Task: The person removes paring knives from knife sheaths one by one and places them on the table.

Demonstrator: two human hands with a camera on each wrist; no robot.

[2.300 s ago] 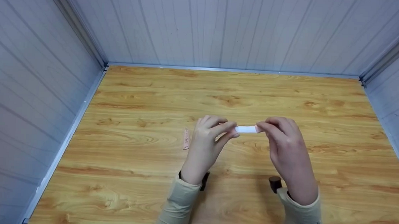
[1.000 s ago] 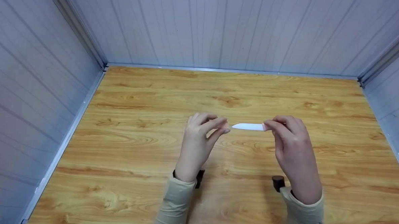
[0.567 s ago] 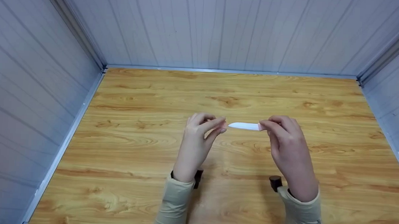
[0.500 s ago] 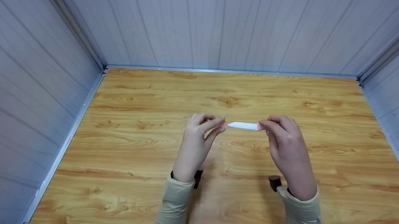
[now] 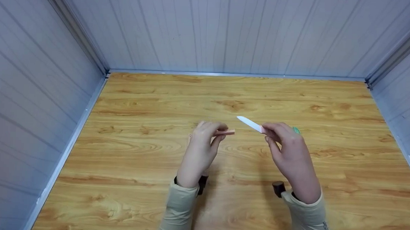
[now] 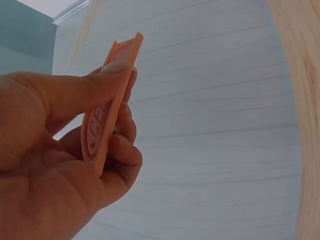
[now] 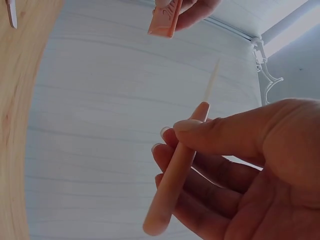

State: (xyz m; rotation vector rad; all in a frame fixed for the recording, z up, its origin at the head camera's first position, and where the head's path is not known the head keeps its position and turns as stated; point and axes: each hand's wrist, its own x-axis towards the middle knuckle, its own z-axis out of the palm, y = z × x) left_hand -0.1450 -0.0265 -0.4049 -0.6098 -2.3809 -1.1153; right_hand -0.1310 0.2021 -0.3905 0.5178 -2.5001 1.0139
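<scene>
My right hand (image 5: 290,146) holds a small knife (image 5: 249,124) by its pink handle (image 7: 172,185). Its white blade points up and left in the head view, bare along its length. My left hand (image 5: 202,142) pinches a pink-orange blade cover (image 6: 112,100) between thumb and fingers. Raised letters and a star mark the cover's flat side, and its end sticks out past the fingertips toward the knife. Blade tip and cover are apart, with a gap between them. Part of the handle is hidden inside my right fingers.
Just left of my left hand, the edge of a pinkish thing (image 5: 190,138) shows on the wooden table (image 5: 135,195). A green patch (image 5: 296,130) shows behind my right knuckles. Pale panelled walls (image 5: 208,32) enclose the table at the back and sides.
At first the blade's tip end was inside the cover; the hands then drew apart and it came out. Since half a second ago the knife has tilted, its tip swinging away from me.
</scene>
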